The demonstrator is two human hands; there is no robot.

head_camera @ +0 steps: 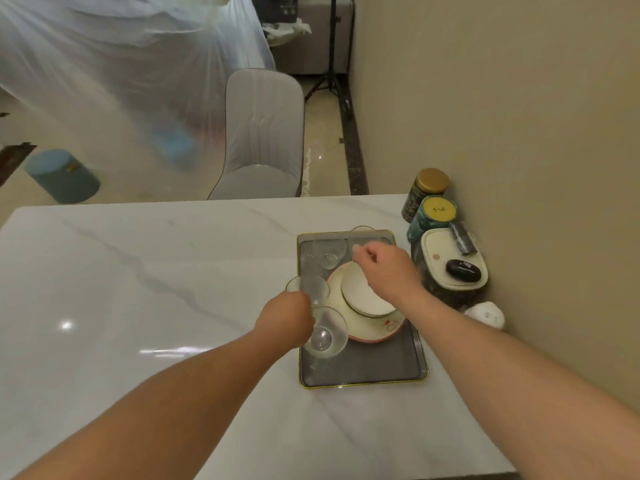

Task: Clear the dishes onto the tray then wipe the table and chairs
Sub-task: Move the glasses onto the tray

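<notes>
A grey tray (363, 368) with a yellow rim lies on the white marble table (138, 289) near the right wall. On it sit a pink-rimmed plate (374, 327) with a white bowl (363, 296) tilted on top, and several clear glass bowls. My left hand (287, 313) grips the rim of one glass bowl (325, 337) over the tray's near left part. Another glass bowl (313, 289) stands just beyond that hand. My right hand (384, 265) hovers over the tray's far end, fingers curled around a further glass bowl (363, 233). A fourth glass bowl (329, 251) sits at the far left of the tray.
Against the wall stand two tea tins (429, 202), a cream box (453, 261) with a black object on it, and a white crumpled cloth (485, 315). A grey chair (259, 140) faces the table's far edge. A blue stool (59, 176) stands on the floor.
</notes>
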